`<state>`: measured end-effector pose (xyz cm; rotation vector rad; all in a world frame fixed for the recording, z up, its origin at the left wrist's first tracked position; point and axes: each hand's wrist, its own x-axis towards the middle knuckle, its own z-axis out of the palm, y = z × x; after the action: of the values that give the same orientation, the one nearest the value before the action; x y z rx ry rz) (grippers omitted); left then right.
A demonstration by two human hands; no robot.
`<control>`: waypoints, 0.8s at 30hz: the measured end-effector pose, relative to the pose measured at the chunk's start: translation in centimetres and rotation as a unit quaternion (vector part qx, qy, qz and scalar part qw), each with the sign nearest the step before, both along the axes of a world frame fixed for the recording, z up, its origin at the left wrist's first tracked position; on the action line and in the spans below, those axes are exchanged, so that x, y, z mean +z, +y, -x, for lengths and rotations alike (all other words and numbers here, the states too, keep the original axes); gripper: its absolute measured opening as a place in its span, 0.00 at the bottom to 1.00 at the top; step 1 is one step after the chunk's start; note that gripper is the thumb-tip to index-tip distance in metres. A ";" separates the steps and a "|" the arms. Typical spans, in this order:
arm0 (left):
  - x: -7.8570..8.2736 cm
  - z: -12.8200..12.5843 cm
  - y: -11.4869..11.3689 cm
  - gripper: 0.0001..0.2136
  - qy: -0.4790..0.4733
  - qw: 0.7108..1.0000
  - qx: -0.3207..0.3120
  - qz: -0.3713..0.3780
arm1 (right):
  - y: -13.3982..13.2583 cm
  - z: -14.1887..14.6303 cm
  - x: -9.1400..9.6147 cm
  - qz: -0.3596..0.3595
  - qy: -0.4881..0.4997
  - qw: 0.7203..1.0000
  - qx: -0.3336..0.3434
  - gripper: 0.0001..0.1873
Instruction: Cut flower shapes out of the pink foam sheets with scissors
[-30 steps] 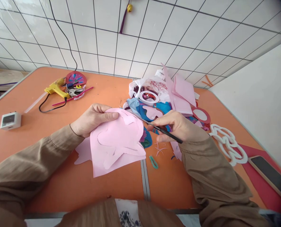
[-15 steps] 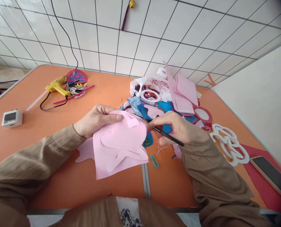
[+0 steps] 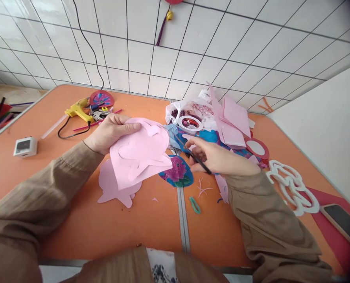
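Observation:
My left hand (image 3: 112, 133) pinches the upper left edge of a pink sheet (image 3: 139, 149), raised over the table. The sheet has curved cut lines and a loose flap that bends out. My right hand (image 3: 210, 157) grips black-handled scissors (image 3: 199, 161) whose thin metal blades point up and left. A gap separates the blades from the sheet's right edge. Below the sheet lies a pink cut-out shape (image 3: 116, 192), partly covered. A round blue piece with a purple flower (image 3: 177, 171) rests between the hands.
A yellow glue gun (image 3: 80, 111), keys (image 3: 100, 114) and a white charger (image 3: 25, 147) are at left. Behind my right hand are a plastic bag (image 3: 203, 110) and folded pink sheets (image 3: 235, 122). White cut-out loops (image 3: 293, 188), a phone (image 3: 344, 224) and a green clip (image 3: 194, 205) lie at right.
My left hand has moved the sheet up and left, uncovering more of the pink cut-out and the flower piece. The scissors have come away from the sheet's edge.

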<state>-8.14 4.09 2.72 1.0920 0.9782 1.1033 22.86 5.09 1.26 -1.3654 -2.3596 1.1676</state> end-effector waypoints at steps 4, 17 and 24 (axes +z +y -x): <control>0.4 0.6 0.2 0.09 0.014 0.999 0.019 -0.046 | -0.6 1.5 -0.8 -0.090 -0.197 0.976 0.031 0.21; 0.6 -1.2 -1.8 0.10 -0.024 0.999 -0.045 0.004 | -2.5 4.5 -1.9 -0.241 -0.323 0.913 0.065 0.10; 0.5 -1.7 -2.3 0.11 -0.025 0.997 -0.066 0.020 | -2.2 4.0 -1.8 -0.166 -0.255 0.950 0.075 0.11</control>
<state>-6.41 1.80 3.21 1.0760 0.8725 0.9954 18.83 2.93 -0.57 -1.5189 -2.8815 0.4295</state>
